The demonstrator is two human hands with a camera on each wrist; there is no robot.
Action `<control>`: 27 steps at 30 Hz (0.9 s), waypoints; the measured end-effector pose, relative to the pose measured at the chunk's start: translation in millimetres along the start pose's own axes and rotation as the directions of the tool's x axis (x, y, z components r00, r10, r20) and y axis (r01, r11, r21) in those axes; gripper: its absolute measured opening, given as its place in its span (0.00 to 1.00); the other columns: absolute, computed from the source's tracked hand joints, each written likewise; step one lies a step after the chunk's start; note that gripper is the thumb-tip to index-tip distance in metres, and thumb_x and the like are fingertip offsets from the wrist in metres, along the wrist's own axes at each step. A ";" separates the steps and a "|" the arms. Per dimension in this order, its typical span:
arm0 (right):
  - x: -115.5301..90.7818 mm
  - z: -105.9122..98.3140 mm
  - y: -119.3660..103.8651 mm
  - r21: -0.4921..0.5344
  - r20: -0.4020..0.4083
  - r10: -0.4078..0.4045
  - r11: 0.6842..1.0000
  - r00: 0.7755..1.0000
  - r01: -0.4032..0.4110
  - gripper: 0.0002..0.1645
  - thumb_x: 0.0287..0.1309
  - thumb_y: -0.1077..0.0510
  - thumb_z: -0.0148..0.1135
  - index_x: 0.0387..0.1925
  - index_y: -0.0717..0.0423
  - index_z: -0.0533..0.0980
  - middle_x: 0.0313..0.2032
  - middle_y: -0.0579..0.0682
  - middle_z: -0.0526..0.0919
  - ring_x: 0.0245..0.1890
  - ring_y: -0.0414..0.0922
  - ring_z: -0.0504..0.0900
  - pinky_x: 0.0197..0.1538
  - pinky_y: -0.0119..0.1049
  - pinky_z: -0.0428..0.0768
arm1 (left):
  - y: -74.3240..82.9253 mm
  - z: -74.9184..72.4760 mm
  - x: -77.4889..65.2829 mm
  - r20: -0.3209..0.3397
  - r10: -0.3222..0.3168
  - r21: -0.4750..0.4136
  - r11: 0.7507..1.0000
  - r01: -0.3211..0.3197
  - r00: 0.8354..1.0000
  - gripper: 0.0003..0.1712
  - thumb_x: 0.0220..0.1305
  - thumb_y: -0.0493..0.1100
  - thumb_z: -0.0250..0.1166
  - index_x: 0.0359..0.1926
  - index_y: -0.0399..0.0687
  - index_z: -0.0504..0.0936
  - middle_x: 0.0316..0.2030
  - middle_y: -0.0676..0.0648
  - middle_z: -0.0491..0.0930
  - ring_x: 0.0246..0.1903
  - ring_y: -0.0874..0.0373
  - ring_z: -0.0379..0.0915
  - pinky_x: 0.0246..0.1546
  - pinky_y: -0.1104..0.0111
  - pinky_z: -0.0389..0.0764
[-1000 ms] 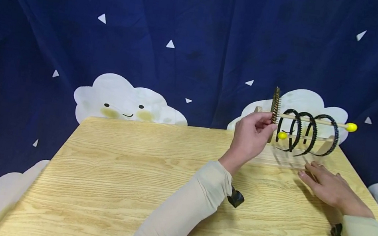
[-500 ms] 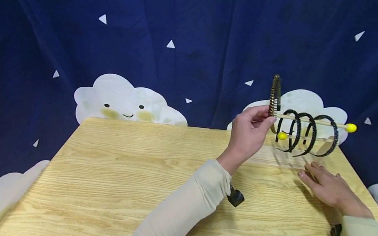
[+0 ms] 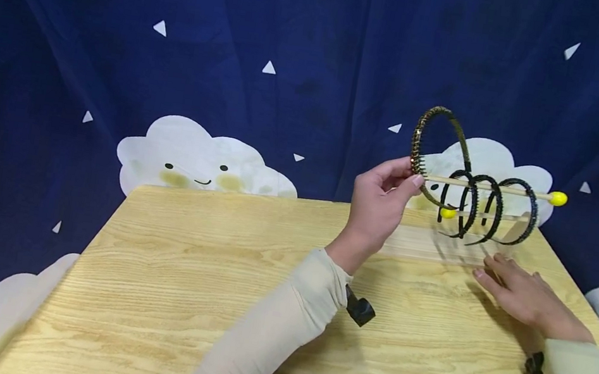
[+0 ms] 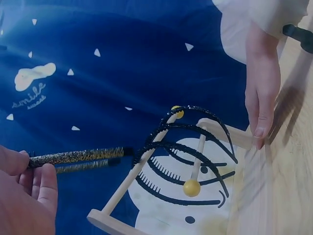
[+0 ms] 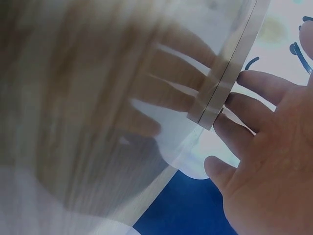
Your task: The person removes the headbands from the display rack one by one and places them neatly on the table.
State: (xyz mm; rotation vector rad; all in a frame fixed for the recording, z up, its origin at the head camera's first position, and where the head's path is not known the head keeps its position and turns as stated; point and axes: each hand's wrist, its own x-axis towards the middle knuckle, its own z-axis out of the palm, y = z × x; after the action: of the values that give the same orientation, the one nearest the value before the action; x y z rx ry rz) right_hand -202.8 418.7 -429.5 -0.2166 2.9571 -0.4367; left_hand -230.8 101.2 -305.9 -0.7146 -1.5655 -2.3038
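Note:
A gold-brown glittery toothed headband (image 3: 419, 130) is pinched between thumb and fingers of my left hand (image 3: 377, 205). It stands upright left of the wooden rack (image 3: 409, 244), above the table. In the left wrist view the headband (image 4: 73, 157) shows edge-on, its dark tips pointing toward the rack. Three black toothed headbands (image 3: 534, 213) hang on the rack's upper rod, which ends in a yellow ball (image 3: 559, 198). With fingers extended, my right hand (image 3: 531, 300) touches the front edge of the rack's base (image 5: 230, 73); nothing is in its grasp.
The wood-grain table (image 3: 176, 285) reaches left and forward of the rack. Behind it hangs a dark blue curtain (image 3: 241, 32) with white clouds and triangles. A second, lower rod ends in a yellow ball (image 3: 448, 213).
My left hand has moved a little left, with the gold-brown headband raised and turned from edge-on to show its open curve. The right hand and the black headbands stay in place.

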 end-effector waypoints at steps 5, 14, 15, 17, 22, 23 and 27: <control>-0.2 -0.5 2.6 0.020 0.014 -0.008 1.000 1.000 0.008 0.48 0.77 0.34 0.39 0.73 0.73 0.55 0.72 0.77 0.49 0.70 0.76 0.46 0.60 0.80 0.45 | 7.2 -12.9 -3.0 0.035 -0.062 -0.036 0.997 0.063 0.997 0.15 0.65 0.24 0.64 0.52 0.27 0.82 0.38 0.39 0.82 0.33 0.60 0.79 0.41 0.67 0.85; -1.4 -1.6 4.9 0.028 0.048 -0.011 1.000 0.999 0.010 0.52 0.74 0.32 0.43 0.74 0.73 0.52 0.73 0.77 0.45 0.72 0.74 0.41 0.62 0.78 0.47 | 22.0 -40.3 -6.6 0.075 -0.245 -0.157 0.954 0.254 0.967 0.18 0.66 0.21 0.60 0.56 0.21 0.77 0.37 0.46 0.81 0.33 0.61 0.81 0.40 0.69 0.84; -2.3 -1.7 5.2 0.026 0.045 -0.016 1.000 0.999 0.015 0.52 0.74 0.32 0.44 0.75 0.72 0.52 0.73 0.76 0.45 0.72 0.74 0.41 0.62 0.78 0.47 | 23.3 -42.0 -7.4 0.080 -0.265 -0.172 0.946 0.275 0.961 0.18 0.66 0.21 0.60 0.56 0.21 0.77 0.37 0.46 0.81 0.33 0.61 0.81 0.39 0.71 0.84; -3.8 -1.6 5.8 0.023 0.039 -0.026 0.999 0.999 0.025 0.52 0.73 0.32 0.46 0.75 0.71 0.52 0.73 0.75 0.45 0.72 0.73 0.41 0.62 0.78 0.48 | 25.4 -45.3 -8.8 0.094 -0.301 -0.202 0.928 0.314 0.949 0.18 0.66 0.21 0.59 0.56 0.20 0.76 0.37 0.45 0.81 0.33 0.60 0.81 0.39 0.72 0.84; -5.4 -0.8 5.5 0.012 0.024 -0.043 0.999 0.999 0.043 0.52 0.72 0.32 0.48 0.75 0.70 0.52 0.74 0.74 0.46 0.73 0.72 0.41 0.63 0.77 0.48 | 29.4 -53.6 -13.4 0.128 -0.368 -0.241 0.889 0.389 0.921 0.18 0.66 0.20 0.58 0.57 0.18 0.75 0.35 0.45 0.82 0.32 0.59 0.81 0.39 0.71 0.84; -5.4 -0.6 5.3 0.010 0.024 -0.044 0.999 0.999 0.044 0.52 0.72 0.32 0.49 0.75 0.70 0.52 0.74 0.74 0.46 0.73 0.71 0.41 0.63 0.77 0.48 | 29.8 -55.6 -15.1 0.138 -0.383 -0.239 0.882 0.406 0.913 0.18 0.66 0.20 0.58 0.57 0.18 0.74 0.35 0.45 0.82 0.32 0.59 0.81 0.39 0.71 0.83; -6.0 0.7 5.6 0.003 0.023 -0.050 0.999 0.998 0.050 0.53 0.71 0.32 0.50 0.75 0.70 0.53 0.74 0.74 0.46 0.74 0.71 0.41 0.63 0.77 0.49 | 27.4 -64.0 -23.5 0.174 -0.442 -0.222 0.853 0.473 0.880 0.18 0.67 0.21 0.57 0.57 0.17 0.74 0.35 0.44 0.82 0.31 0.59 0.81 0.39 0.70 0.83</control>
State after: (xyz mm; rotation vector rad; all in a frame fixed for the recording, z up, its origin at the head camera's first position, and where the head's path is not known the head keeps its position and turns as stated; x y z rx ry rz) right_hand -197.5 424.8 -431.1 -0.2942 2.9335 -0.4406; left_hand -213.9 30.3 -315.7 -0.5872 -1.6462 -2.9080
